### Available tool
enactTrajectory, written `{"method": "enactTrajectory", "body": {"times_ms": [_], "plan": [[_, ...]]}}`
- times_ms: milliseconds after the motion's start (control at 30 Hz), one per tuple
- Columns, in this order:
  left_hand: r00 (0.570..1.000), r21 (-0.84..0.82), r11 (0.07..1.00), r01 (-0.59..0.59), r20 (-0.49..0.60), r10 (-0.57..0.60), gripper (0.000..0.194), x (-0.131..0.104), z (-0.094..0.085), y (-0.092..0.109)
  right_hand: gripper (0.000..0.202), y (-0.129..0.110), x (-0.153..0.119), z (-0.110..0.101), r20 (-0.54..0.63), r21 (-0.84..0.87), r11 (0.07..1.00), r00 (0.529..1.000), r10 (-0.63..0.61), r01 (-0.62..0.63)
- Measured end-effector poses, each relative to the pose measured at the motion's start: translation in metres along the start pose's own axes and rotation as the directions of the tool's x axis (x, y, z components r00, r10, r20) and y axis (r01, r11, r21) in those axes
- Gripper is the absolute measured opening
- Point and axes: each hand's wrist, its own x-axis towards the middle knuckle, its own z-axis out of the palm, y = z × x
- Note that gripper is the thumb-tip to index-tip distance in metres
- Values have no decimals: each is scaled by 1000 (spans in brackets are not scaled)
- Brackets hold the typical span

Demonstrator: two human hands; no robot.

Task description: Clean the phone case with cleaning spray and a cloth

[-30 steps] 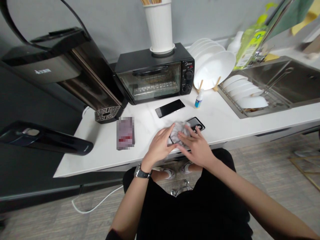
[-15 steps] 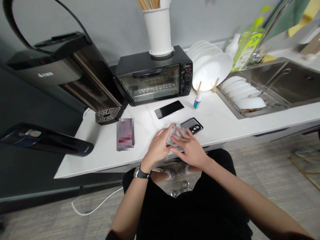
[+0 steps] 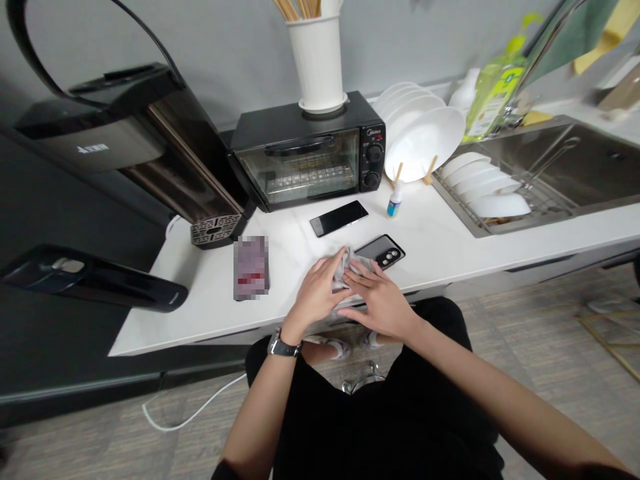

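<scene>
A crumpled light grey cloth [image 3: 345, 265] is bunched between my two hands, just above the front of the counter. My left hand [image 3: 317, 291] holds the cloth from its left side, with a watch on the wrist. The fingers of my right hand [image 3: 383, 303] press on the cloth from the right, its thumb stretched apart. Whether something lies inside the cloth is hidden. Beside the right fingertips rests a dark phone case [image 3: 383, 251] with camera cut-outs. Behind it lies a black smartphone [image 3: 339, 219], and a small white bottle with a blue label [image 3: 394, 202] stands to the right.
A blurred-out purple packet [image 3: 251, 268] lies left on the white counter [image 3: 200, 320]. A water dispenser [image 3: 165, 153], a dark flask [image 3: 95, 280] and a toaster oven [image 3: 305, 157] stand around. White plates [image 3: 425, 143] are racked near the sink [image 3: 585, 180].
Both hands stay on the cloth, and the right fingers have shifted slightly. The phone case has slid a little to the left. The smartphone and bottle are unmoved.
</scene>
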Motion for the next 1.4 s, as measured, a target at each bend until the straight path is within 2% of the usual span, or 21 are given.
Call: {"method": "enactTrajectory", "body": {"times_ms": [67, 167, 233, 300, 367, 433, 467, 567, 667, 733, 800, 867, 933, 1033, 1067, 1100, 1167, 1233, 1267, 1367, 1400], "plan": [[1000, -6, 1000, 3, -1, -3, 95, -1, -1, 1, 60, 9, 0, -4, -4, -17, 1000, 1000, 20, -20], [1000, -15, 1000, -7, 3, 7, 97, 0, -2, 3, 51, 39, 1, -12, -126, -132, 968, 973, 195, -211], [1000, -19, 1000, -7, 3, 7, 98, 1, -2, 4, 57, 45, 2, -12, -196, -179, 938, 945, 263, -298], [1000, -19, 1000, 3, -2, -3, 97, 2, -2, 4, 68, 31, 2, -6, -178, -181, 950, 959, 221, -253], [1000, -16, 1000, 16, 1, -16, 97, 1, -2, 3, 77, 9, 1, 1, -99, -135, 985, 991, 95, -108], [1000, -12, 1000, 28, 3, -28, 97, 1, -2, 2, 74, -3, -1, 3, -28, -77, 997, 999, -17, 15], [1000, -12, 999, 30, 3, -29, 96, 1, -2, 2, 69, -2, -1, 1, -14, -66, 997, 999, -32, 31], [1000, -20, 1000, 15, -4, -15, 95, 1, -1, 2, 56, 27, 1, -10, -91, -141, 983, 990, 103, -115], [1000, -20, 1000, -1, -12, 0, 97, 1, 0, 2, 53, 49, 5, -18, -198, -206, 935, 948, 249, -289], [1000, -17, 1000, 2, -17, -2, 96, 2, 1, 2, 56, 40, 6, -15, -157, -183, 954, 965, 209, -236], [1000, -16, 1000, 15, -18, -15, 94, 1, 1, 1, 61, 20, 6, -10, -61, -106, 992, 996, 68, -74], [999, -16, 999, 32, -14, -32, 93, -1, 0, 1, 59, 7, 4, -6, 4, -28, 999, 999, -41, 41], [999, -20, 999, 38, -9, -39, 94, -2, -1, 2, 53, 11, 5, -7, -14, -32, 999, 1000, 5, -5], [999, -19, 999, 33, -22, -34, 96, -2, -1, 4, 50, 31, 5, -12, -146, -121, 966, 966, 212, -231], [999, -15, 999, 35, -26, -36, 96, -2, 0, 5, 53, 35, 5, -13, -164, -136, 959, 960, 226, -249], [999, -8, 999, 40, -30, -41, 96, -1, 0, 5, 56, 36, 5, -14, -146, -137, 968, 971, 191, -211], [999, 9, 999, 47, -28, -47, 95, -1, 0, 5, 58, 33, 3, -14, -35, -91, 996, 999, 15, -18], [999, 21, 999, 45, -26, -44, 94, -1, 0, 5, 52, 30, 2, -15, 48, -38, 992, 992, -116, 118], [999, 22, 999, 40, -28, -40, 94, -1, 0, 5, 49, 31, 2, -16, 39, -46, 994, 995, -93, 95], [999, 5, 999, 31, -37, -31, 95, -1, 0, 4, 46, 42, 2, -17, -110, -146, 974, 982, 156, -171], [999, -4, 999, 33, -36, -33, 95, -1, 0, 4, 46, 45, 2, -17, -128, -161, 966, 975, 182, -202]]}}
